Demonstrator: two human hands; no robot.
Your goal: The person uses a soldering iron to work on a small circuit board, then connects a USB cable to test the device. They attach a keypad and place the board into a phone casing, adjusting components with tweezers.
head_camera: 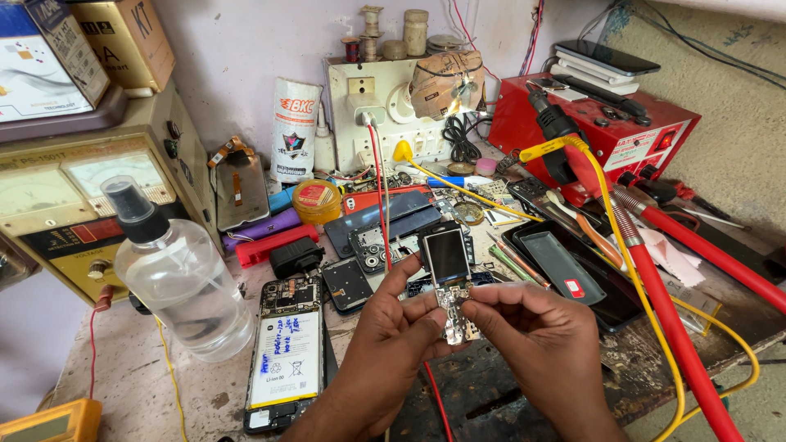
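The cluttered workbench (131,368) is taken in first — an opened phone (285,360) lies left of the small phone board (450,282), which is pinched over the bench between left hand (385,344) and right hand (540,336), both closed on it. A slip looks possible — the grip is fingertips only, and its little screen (447,255) could crack.

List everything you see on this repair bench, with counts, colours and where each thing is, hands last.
small phone board with screen: one, dark screen, silvery board, held above bench centre
spray bottle: one, clear, black nozzle, left
opened phone with battery: one, white battery, front left
power supply: one, beige, far left
red station: one, back right
red hoses: two, right
round tin: one, yellow, centre back
left hand: pinching the board's left edge
right hand: pinching its right edge
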